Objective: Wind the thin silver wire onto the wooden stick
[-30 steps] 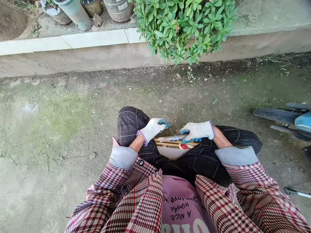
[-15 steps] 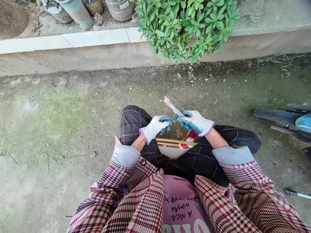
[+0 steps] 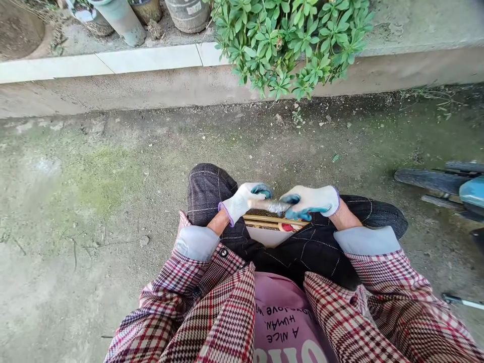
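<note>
My right hand (image 3: 308, 201), in a white glove with blue-green coated fingers, is closed around a short flat stick. The pale stick (image 3: 260, 204) points left, its middle covered with something silvery that looks wound on. Just left of it is my left hand (image 3: 247, 196), gloved the same way, with curled fingers. The stick's pale end lies in front of this hand, close to the palm. Whatever the left fingers pinch is hidden. Below the hands, between my knees, are yellowish rods (image 3: 260, 219) and part of a red and white shoe (image 3: 288, 227).
A leafy green bush (image 3: 287, 45) overhangs the raised ledge (image 3: 151, 59) ahead. Several pots and buckets (image 3: 187, 15) stand on the ledge at upper left. A blue and dark wheeled object (image 3: 446, 182) is at right, and a thin white-and-black item (image 3: 463, 301) lies lower right.
The stick has swung from pointing up and forward to lying nearly level, its pale end now by my left hand. My right hand has turned and shifted slightly down and right.
</note>
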Demonstrator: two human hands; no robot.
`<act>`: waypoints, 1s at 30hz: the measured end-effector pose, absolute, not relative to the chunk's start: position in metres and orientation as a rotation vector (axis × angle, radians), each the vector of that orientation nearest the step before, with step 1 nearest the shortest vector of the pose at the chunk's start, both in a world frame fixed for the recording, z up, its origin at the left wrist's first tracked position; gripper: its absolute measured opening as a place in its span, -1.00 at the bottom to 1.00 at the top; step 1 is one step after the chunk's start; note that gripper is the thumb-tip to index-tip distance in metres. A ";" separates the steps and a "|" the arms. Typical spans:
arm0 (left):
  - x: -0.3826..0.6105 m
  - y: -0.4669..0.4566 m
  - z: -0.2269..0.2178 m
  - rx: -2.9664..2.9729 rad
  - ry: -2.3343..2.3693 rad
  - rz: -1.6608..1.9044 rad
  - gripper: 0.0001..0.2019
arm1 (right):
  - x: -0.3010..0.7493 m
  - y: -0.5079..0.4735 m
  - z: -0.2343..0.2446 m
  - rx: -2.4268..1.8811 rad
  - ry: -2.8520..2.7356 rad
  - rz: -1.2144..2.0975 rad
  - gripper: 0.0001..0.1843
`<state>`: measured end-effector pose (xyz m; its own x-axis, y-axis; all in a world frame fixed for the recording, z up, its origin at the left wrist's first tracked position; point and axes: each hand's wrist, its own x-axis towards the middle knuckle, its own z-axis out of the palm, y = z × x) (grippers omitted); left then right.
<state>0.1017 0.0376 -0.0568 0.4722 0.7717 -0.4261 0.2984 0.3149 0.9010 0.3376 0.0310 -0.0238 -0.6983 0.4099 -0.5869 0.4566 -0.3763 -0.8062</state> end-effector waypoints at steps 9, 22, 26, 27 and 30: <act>0.104 0.033 -0.066 1.490 1.159 0.250 -0.83 | 0.332 0.038 -0.053 1.532 2.003 -0.998 -0.83; 0.101 0.036 -0.057 1.093 1.118 0.446 -0.80 | 0.346 0.038 -0.021 1.993 1.533 -2.787 -0.52; 0.101 0.040 -0.063 1.123 1.186 0.521 -0.87 | 0.351 0.033 -0.022 1.354 1.762 -2.406 -0.61; 0.101 0.041 -0.064 1.135 1.191 0.550 -0.89 | 0.348 0.032 -0.024 1.238 1.855 -2.238 -0.64; 0.102 0.041 -0.065 1.209 1.211 0.541 -0.90 | 0.337 0.030 -0.032 1.176 2.032 -1.687 -0.73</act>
